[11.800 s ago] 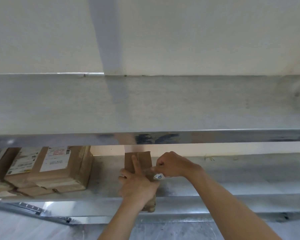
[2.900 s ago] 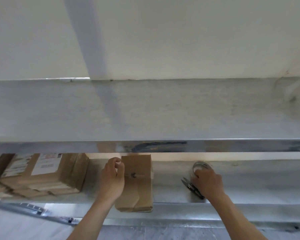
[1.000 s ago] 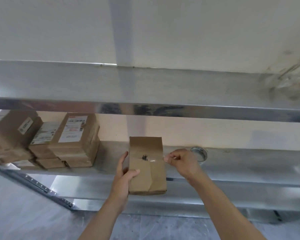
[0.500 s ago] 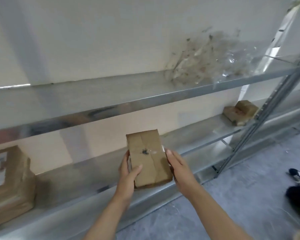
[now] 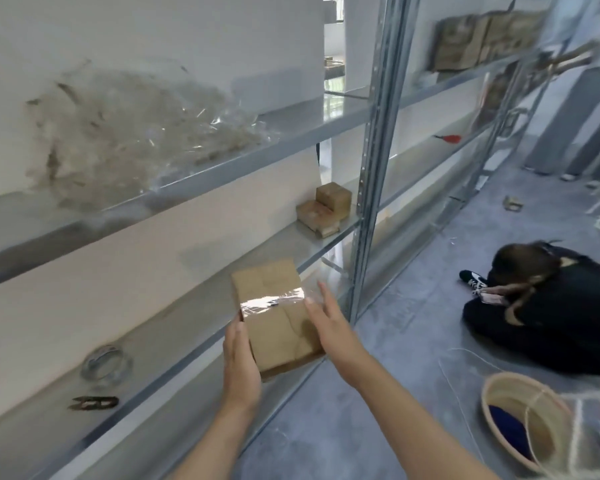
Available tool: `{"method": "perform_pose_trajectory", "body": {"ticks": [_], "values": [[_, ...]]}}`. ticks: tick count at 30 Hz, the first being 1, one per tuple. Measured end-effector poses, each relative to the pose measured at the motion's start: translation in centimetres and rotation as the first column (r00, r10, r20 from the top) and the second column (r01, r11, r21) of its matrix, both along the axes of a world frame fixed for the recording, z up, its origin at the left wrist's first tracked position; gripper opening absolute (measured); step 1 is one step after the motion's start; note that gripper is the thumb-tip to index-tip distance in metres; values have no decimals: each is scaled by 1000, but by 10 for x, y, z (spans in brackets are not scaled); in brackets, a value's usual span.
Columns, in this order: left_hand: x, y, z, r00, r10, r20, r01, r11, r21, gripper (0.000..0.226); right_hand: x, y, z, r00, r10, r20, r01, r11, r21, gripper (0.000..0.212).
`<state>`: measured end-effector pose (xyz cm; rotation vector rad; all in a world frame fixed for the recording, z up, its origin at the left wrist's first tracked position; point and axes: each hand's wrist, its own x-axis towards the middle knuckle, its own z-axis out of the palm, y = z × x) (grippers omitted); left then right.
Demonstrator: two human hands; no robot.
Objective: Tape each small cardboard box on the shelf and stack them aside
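On the shelf (image 5: 174, 327), toward its left end, small snips (image 5: 94, 402) lay near the front edge with a tape roll (image 5: 106, 362) just behind them. The left hand (image 5: 240, 365) gripped the left side of the taped cardboard box (image 5: 278, 317), held off the shelf at its front edge. The right hand (image 5: 329, 323) pressed its right side with straight fingers. Stacked boxes (image 5: 324, 208) sat at the shelf's right end.

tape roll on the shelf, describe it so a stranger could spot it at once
Start at the long metal shelf under the white wall. Left of the held box lies the tape roll, a flat clear ring. The dark snips nearer the edge are its only close neighbour.
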<state>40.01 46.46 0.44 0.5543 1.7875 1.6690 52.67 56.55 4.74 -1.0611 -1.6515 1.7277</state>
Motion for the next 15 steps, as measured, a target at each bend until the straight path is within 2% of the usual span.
{"method": "perform_pose_trajectory", "body": {"ticks": [2,7,9,12,15], "values": [[18,30,3,1000,-6,-14,6,1000,-15,52,17,29,4,1000,-7,-6,7,999,45,60],[39,95,14,994,106,-16,-106,994,-15,53,23,95,6,999,-36,18,34,995,95,42],[38,122,18,989,149,24,-149,989,-23,53,16,117,5,998,-43,35,39,994,104,38],[22,165,5,980,189,53,-191,981,22,69,-1,152,0,995,-22,95,9,991,135,42],[-1,215,-14,970,201,135,-207,978,31,61,-20,197,1,982,-24,187,1,993,122,42]]}}
